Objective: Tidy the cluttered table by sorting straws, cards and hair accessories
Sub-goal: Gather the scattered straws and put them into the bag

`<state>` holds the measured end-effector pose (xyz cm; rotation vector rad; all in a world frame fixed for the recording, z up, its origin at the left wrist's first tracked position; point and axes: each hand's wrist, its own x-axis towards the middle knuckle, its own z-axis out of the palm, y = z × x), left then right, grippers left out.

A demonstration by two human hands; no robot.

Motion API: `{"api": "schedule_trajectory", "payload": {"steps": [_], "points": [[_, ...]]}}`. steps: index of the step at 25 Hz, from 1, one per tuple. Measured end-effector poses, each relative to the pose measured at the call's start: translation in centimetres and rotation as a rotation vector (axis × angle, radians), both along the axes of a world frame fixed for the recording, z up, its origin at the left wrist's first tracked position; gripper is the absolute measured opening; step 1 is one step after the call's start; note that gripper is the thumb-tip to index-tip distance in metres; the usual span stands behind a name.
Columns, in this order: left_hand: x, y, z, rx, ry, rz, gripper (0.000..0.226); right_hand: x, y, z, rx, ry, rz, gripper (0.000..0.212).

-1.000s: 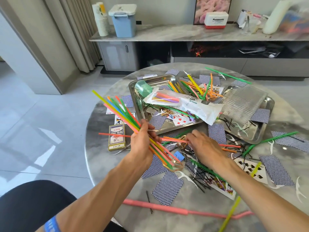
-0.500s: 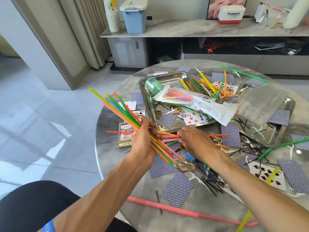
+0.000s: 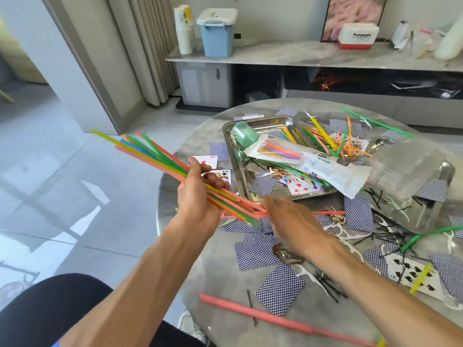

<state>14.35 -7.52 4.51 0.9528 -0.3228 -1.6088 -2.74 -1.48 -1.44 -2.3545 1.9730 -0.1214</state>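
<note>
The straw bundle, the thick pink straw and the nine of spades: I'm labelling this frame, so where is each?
straw bundle (image 3: pixel 150 156), head view, mid-length, beyond the left hand (image 3: pixel 198 196) gripping it.
thick pink straw (image 3: pixel 263 315), head view, middle of its length.
nine of spades (image 3: pixel 411 274), head view, its printed face.

Two trays (image 3: pixel 235 156) are set toward the table's (image 3: pixel 175 196) far edge; cards (image 3: pixel 279 289) are scattered along its near edge.

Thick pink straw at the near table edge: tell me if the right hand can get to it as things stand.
Probably yes. The thick pink straw lies bare on the table, only a black hairpin across it, and the right hand hovers just beyond it.
</note>
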Motion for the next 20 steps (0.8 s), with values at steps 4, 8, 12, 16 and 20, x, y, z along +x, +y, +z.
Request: {"api": "schedule_trajectory", "payload": {"steps": [4, 8, 12, 16, 20], "points": [[2.0, -0.6, 0.7, -0.014, 0.032, 0.079, 0.043, 2.3, -1.7, 1.4, 0.102, 0.078, -0.018, 0.038], [2.7, -1.1, 0.4, -0.004, 0.034, 0.087, 0.044, -0.7, -1.3, 3.1, 0.259, 0.246, -0.093, 0.013], [4.0, -2.1, 0.1, 0.024, -0.089, 0.176, 0.043, -2.1, -0.5, 4.2, 0.176, 0.101, -0.133, 0.013], [4.3, -2.0, -1.0, 0.112, -0.245, 0.267, 0.042, 3.0, -2.6, 1.9, 0.013, -0.167, -0.151, 0.007], [4.8, -2.1, -1.3, 0.117, -0.232, 0.27, 0.042, 7.9, -5.5, -0.5, -0.081, -0.174, -0.206, 0.011]]}}
